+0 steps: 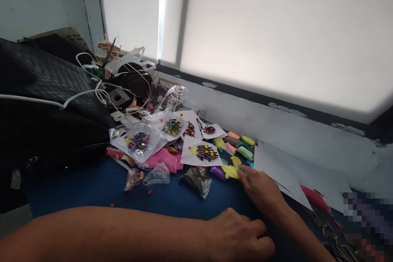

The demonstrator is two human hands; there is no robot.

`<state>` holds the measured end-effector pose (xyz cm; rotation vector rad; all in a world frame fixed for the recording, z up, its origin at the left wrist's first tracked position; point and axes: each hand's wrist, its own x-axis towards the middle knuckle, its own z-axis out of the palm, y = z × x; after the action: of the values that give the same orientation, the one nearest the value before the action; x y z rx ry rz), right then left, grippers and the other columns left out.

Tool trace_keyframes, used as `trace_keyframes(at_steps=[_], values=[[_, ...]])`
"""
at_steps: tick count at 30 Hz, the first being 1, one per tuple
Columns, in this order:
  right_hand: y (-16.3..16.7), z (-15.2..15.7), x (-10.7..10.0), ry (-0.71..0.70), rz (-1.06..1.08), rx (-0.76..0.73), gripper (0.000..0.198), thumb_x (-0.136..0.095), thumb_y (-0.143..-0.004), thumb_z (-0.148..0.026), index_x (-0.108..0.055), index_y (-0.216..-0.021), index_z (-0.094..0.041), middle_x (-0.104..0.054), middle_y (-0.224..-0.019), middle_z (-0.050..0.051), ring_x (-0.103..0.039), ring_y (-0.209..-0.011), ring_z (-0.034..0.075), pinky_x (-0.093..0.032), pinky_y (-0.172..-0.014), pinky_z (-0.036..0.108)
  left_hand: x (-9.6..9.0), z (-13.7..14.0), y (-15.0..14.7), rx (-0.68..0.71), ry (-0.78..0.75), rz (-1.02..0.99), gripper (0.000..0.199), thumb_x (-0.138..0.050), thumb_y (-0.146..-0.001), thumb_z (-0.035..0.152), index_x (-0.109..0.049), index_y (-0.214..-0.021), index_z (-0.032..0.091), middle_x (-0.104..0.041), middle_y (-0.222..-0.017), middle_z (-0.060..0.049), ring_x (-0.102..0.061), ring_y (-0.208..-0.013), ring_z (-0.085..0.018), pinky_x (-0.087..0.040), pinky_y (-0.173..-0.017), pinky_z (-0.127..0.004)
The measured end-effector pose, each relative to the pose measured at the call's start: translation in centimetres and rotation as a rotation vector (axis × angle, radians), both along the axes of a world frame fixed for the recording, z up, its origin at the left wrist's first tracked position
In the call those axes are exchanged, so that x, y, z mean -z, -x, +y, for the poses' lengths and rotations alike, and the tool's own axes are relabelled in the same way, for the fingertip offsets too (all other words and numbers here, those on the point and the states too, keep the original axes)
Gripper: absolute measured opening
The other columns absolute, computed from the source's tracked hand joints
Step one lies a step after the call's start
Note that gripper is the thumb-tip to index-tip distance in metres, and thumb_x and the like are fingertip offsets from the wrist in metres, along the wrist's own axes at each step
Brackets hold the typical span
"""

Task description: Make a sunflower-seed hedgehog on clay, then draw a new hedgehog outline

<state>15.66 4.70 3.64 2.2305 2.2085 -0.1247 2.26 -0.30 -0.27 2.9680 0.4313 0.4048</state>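
Note:
My right hand [262,188] reaches over the table with its fingertips pinching the clear edge of a yellow modelling clay packet [230,171]. A purple clay packet [217,172] lies just left of it. My left hand [239,235] hovers low in front, back upward and fingers curled; whatever they may hold is hidden. Behind the packets sits a white paper with a clay hedgehog [206,152], yellow-faced with dark spines. A dark brown clay bag [196,181] rests on the table left of the yellow packet.
More clay hedgehogs on paper [139,143] lie at the left, some under clear plastic, near a pink cloth [164,159]. White sheets [285,168] are at the right. A black bag [58,131] and tangled white cables [101,92] crowd the left side. A wall and window blind close off the back.

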Motion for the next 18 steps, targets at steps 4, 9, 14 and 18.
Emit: trace_keyframes(at_steps=[4,9,14,18], values=[[0.2,-1.0,-0.6,-0.060,-0.066,-0.005,0.033,-0.050,-0.100,-0.038,-0.059,-0.126,-0.020,-0.069,-0.110,0.007,-0.068,-0.094,0.021,-0.054,-0.082,0.041,0.6,0.0,0.0,0.000,-0.025,-0.028,0.015,-0.059,-0.093,0.029,-0.058,-0.099,0.015,-0.061,-0.091,-0.002,-0.060,-0.069,-0.015,-0.025,-0.039,-0.028],[-2.2,-2.1,-2.1,-0.108,-0.152,0.009,0.022,-0.050,-0.097,-0.027,-0.071,-0.101,-0.022,-0.074,-0.092,0.005,-0.070,-0.088,0.024,-0.049,-0.071,0.034,0.5,-0.2,0.2,-0.009,-0.021,-0.041,0.015,-0.061,-0.089,0.028,-0.057,-0.095,0.016,-0.059,-0.091,-0.003,-0.059,-0.068,-0.015,-0.024,-0.039,-0.029],[-6.3,-1.9,-2.8,-0.163,-0.253,0.124,0.031,-0.047,-0.099,-0.023,-0.066,-0.119,-0.012,-0.066,-0.121,0.015,-0.067,-0.101,0.027,-0.052,-0.075,0.037,-0.2,-0.4,0.5,0.003,0.018,-0.019,0.019,-0.062,-0.087,0.028,-0.055,-0.100,0.016,-0.059,-0.095,-0.004,-0.059,-0.067,-0.016,-0.026,-0.039,-0.029],[-7.6,-1.3,-2.1,-0.134,-0.293,0.087,0.028,-0.057,-0.096,-0.032,-0.062,-0.120,-0.017,-0.065,-0.122,0.009,-0.065,-0.104,0.022,-0.054,-0.086,0.041,-0.2,-0.4,0.5,0.002,0.031,-0.015,0.018,-0.062,-0.087,0.027,-0.054,-0.099,0.016,-0.059,-0.096,-0.005,-0.060,-0.068,-0.017,-0.026,-0.039,-0.030]])
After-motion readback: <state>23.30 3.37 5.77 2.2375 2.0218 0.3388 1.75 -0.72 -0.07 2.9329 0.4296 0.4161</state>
